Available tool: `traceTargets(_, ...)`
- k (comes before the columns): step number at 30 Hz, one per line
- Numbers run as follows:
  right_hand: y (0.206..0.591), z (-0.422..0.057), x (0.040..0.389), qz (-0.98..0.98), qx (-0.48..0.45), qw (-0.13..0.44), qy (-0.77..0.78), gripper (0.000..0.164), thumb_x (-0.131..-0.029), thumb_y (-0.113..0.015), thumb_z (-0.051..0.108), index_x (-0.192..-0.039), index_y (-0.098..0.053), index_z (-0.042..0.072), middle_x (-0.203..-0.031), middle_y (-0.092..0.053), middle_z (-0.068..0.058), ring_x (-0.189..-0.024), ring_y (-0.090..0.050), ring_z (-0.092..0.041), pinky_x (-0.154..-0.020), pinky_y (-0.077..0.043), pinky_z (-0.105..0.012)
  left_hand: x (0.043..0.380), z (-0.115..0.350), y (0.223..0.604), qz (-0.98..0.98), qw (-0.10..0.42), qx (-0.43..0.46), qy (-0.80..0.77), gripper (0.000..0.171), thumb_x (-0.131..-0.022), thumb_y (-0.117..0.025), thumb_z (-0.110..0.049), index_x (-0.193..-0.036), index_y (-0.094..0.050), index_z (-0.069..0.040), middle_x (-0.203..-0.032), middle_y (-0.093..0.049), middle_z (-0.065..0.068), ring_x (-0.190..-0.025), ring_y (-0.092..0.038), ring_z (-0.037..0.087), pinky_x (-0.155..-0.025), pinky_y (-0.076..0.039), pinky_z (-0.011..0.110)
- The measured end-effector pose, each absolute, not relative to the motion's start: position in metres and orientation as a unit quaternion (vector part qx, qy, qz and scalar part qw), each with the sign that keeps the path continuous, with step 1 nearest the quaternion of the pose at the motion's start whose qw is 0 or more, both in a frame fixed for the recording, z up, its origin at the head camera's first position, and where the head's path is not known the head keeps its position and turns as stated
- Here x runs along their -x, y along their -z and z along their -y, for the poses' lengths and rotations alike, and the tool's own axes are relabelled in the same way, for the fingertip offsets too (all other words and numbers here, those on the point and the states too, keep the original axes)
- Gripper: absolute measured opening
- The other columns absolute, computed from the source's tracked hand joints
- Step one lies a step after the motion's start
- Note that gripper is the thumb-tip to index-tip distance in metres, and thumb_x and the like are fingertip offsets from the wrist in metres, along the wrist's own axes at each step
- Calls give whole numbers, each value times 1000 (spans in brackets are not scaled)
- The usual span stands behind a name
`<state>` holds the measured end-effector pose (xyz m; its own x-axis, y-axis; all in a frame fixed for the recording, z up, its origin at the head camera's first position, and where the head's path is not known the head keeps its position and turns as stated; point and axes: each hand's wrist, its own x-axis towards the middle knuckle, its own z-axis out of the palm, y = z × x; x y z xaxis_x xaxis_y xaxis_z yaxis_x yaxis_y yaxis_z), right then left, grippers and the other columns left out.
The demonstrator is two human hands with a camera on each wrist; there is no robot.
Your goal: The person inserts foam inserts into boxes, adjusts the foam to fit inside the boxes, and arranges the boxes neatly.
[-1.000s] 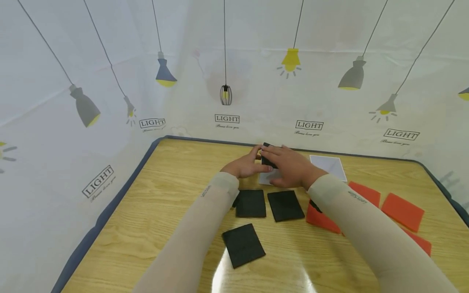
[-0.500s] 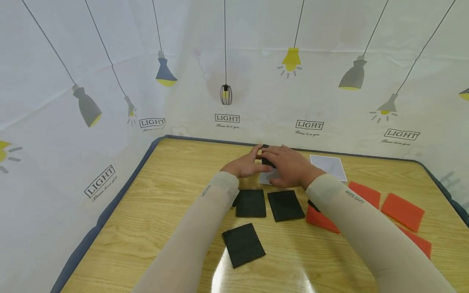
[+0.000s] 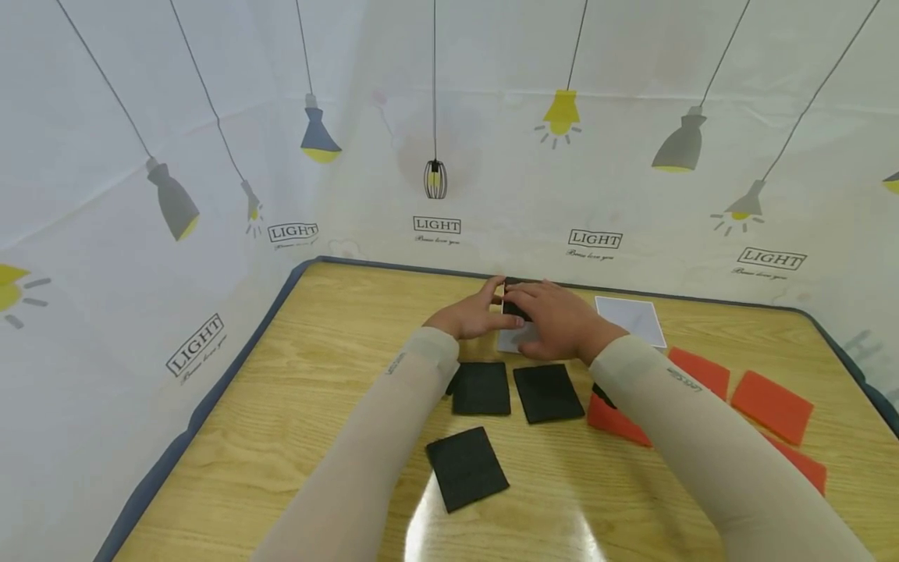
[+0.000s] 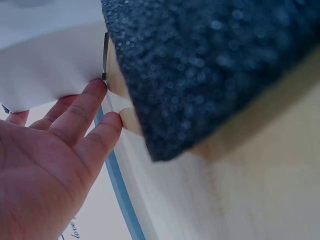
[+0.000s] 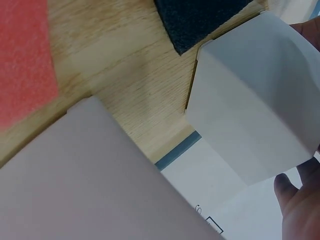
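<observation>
At the table's back edge, my hands work over a white box [image 3: 511, 341]. A black foam square [image 3: 516, 307] shows at its top between them. My left hand [image 3: 472, 315] rests at the box's left side, thumb reaching over the foam. Its extended fingers [image 4: 80, 115] touch the box's side wall in the left wrist view. My right hand [image 3: 558, 320] lies across the top from the right, fingers stretched over the foam square. In the right wrist view it spans the box, with dark fingertips [image 5: 287, 187] at one rim. The palm hides much of the box.
A second white box [image 3: 630, 320] stands just right of my right hand. Three black foam squares, including a tilted one [image 3: 467, 470], lie in front. Several red foam squares, one at the right [image 3: 772, 406], lie partly beneath my right forearm. Behind stands a printed curtain [image 3: 492, 156].
The black foam square at the box's top has sunk a little and lies flatter under my right fingers. Both hands have stayed almost in place, while the head view has shifted slightly.
</observation>
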<state>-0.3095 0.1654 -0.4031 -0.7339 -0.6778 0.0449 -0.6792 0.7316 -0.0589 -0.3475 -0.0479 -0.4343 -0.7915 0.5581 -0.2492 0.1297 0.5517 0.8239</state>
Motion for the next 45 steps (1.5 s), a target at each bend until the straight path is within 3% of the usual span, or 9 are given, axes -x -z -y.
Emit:
traceTargets(8,413,-173,309,927,-375,10,-23,80,-87,-80,37,-155,-51,7,-160,-51,-13,-148,-47,-34,-123,-28,-64,347,48,435,-846,247,-206,-426,104,-98,-68,-56,-170,1,-28,-171,-29,15,-155,-35,36,-123,-32,55)
traceTargets(15,411,-175,310,928,-370,25,-25,91,-86,-83,41,-159,-44,5,-164,-44,-15,-151,-42,-35,-126,-23,-62,348,48,435,-836,248,-208,-442,104,-98,-70,-54,-170,0,-28,-172,-27,16,-157,-32,35,-123,-33,54)
traceTargets(23,411,-173,311,936,-353,-4,-3,93,-88,-80,42,-163,-38,6,-169,-37,-15,-156,-36,-34,-127,-20,-62,348,49,436,-838,248,-209,-440,104,-98,-69,-55,-170,0,-27,-171,-27,17,-157,-32,36,-123,-33,55)
traceTargets(34,413,-172,312,937,-348,-16,-2,92,-86,-81,43,-160,-43,5,-165,-44,-13,-154,-39,-33,-125,-20,-66,347,48,435,-837,251,-209,-438,103,-98,-69,-54,-170,0,-28,-171,-27,16,-157,-31,36,-123,-33,54)
traceTargets(45,407,-180,308,937,-349,-12,-9,77,-87,-79,39,-153,-55,7,-158,-54,-13,-150,-45,-34,-127,-19,-63,347,48,434,-838,252,-202,-439,103,-97,-69,-55,-170,-1,-31,-171,-28,17,-156,-34,37,-123,-34,55)
